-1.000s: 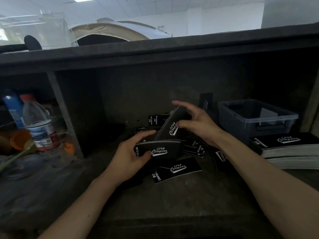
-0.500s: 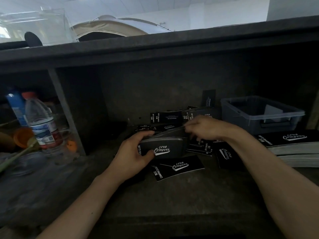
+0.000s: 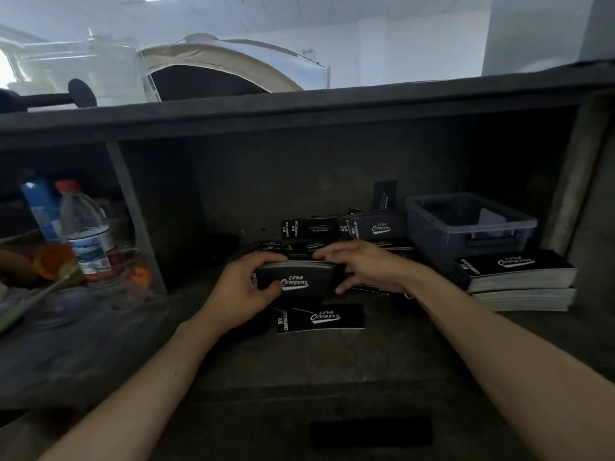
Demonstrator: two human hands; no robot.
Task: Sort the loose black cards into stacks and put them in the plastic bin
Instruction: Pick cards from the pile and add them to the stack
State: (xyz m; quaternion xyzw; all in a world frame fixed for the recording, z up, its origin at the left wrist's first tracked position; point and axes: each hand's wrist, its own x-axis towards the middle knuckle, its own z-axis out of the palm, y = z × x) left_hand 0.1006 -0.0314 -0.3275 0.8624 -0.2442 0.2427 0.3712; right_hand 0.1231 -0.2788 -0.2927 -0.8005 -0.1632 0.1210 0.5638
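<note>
A stack of black cards (image 3: 299, 281) with white script lettering sits between both hands at the middle of the shelf. My left hand (image 3: 243, 291) grips its left end, thumb on the front face. My right hand (image 3: 366, 267) curls over its right end, fingers on the top edge and thumb at the lower corner. Below the stack lies a single loose card (image 3: 319, 317). More loose cards (image 3: 336, 227) are scattered behind, several leaning on the back wall. The plastic bin (image 3: 472, 227) stands at the right with a pale sheet inside.
Two thick card stacks (image 3: 519, 277) lie in front of the bin. Left of a shelf divider (image 3: 136, 217) stand a water bottle (image 3: 86, 234), a blue bottle (image 3: 40, 207) and orange items. A dark shelf board (image 3: 299, 108) runs overhead.
My right hand laid the raised card down onto the stack in my left hand and now grips the stack's right end. The stack sits squarer than before.
</note>
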